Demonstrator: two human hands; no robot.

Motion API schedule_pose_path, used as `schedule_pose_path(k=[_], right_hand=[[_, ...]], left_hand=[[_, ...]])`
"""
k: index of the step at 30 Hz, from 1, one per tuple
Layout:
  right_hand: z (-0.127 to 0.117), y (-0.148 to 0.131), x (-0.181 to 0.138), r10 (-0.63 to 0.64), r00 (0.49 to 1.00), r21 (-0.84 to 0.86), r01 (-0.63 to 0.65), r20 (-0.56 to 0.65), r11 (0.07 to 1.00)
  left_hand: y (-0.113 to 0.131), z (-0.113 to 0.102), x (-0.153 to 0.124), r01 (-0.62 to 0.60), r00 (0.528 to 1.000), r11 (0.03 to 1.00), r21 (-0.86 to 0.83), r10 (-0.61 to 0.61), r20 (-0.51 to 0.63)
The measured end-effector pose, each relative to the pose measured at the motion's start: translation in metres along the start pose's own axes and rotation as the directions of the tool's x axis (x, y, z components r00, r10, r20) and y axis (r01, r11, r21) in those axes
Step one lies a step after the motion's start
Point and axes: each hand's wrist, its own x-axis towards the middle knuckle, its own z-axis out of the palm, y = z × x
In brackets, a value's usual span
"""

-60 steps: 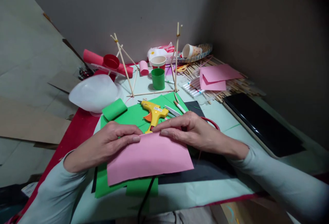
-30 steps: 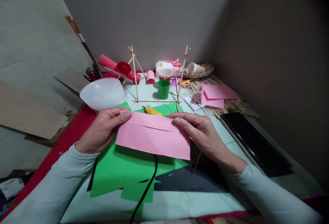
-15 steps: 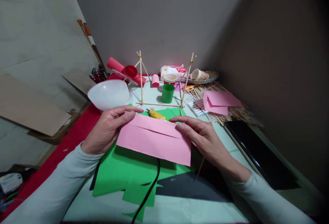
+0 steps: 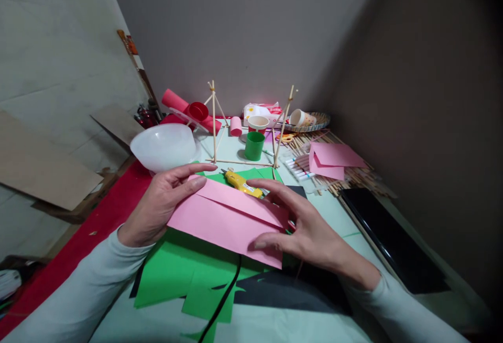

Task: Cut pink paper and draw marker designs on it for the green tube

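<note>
A folded pink sheet of paper (image 4: 223, 225), with a flap along its upper side, is held tilted above the table. My left hand (image 4: 151, 206) pinches its upper left corner, thumb on the front and index finger stretched out behind. Around the right end curves my right hand (image 4: 308, 227); its thumb lies on the front face and its fingers reach over the top edge, partly hidden. Just behind the paper lies a yellow glue gun (image 4: 240, 182). Beneath are green paper sheets (image 4: 165, 275) and a black sheet (image 4: 291, 290), crossed by a black cord (image 4: 225, 296).
A stick frame (image 4: 214, 122) stands behind, near a green cup (image 4: 254, 146). To its left is a white plastic bowl (image 4: 163, 146). Markers (image 4: 301, 169), more pink paper (image 4: 336, 159), wooden sticks (image 4: 353, 175) and a black glossy slab (image 4: 393, 238) lie at the right.
My right hand has slid from the paper's upper edge to its right end, the thumb moving down onto the front face. The paper has shifted slightly left and down. My left hand keeps its pinch.
</note>
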Motion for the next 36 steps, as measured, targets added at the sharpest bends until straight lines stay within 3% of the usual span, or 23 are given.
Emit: schedule_pose_path(k=[4,11,16,20,24,27,32,36], right_hand=[[0.003,0.004,-0.002,-0.118,0.988,-0.097,0.108,-0.099,0.989],[0.005,0.004,-0.001,0.048,0.966,0.034,-0.041,-0.253,0.999],[0.007,0.007,0.001,0.092,0.948,0.098,-0.065,-0.305,0.993],[0.012,0.006,0.002,0.041,0.951,0.063,-0.023,-0.307,0.998],[0.016,-0.001,0.000,-0.075,0.970,-0.020,0.072,-0.231,0.997],[0.011,-0.005,0.000,-0.078,0.981,-0.012,0.077,-0.177,0.997],[-0.019,0.003,0.000,-0.044,0.969,-0.261,-0.022,-0.243,0.965],[-0.035,0.017,-0.021,0.005,0.994,-0.614,-0.073,-0.112,0.786]], left_hand=[[0.002,0.004,-0.002,0.049,0.999,0.989,-0.139,-0.049,0.008],[0.001,0.003,-0.004,-0.015,0.999,0.879,-0.476,0.031,0.024],[-0.009,0.018,-0.008,-0.012,0.995,0.820,-0.573,0.064,0.070],[-0.022,0.036,-0.017,0.125,0.991,0.825,-0.551,-0.084,0.100],[-0.031,0.046,-0.022,0.302,0.953,0.807,-0.507,-0.250,0.169],[-0.031,0.047,-0.018,0.341,0.939,0.787,-0.514,-0.307,0.152],[-0.019,0.038,-0.006,0.221,0.961,0.816,-0.533,-0.276,-0.024],[-0.007,0.029,-0.002,0.146,0.977,0.812,-0.565,-0.210,-0.049]])
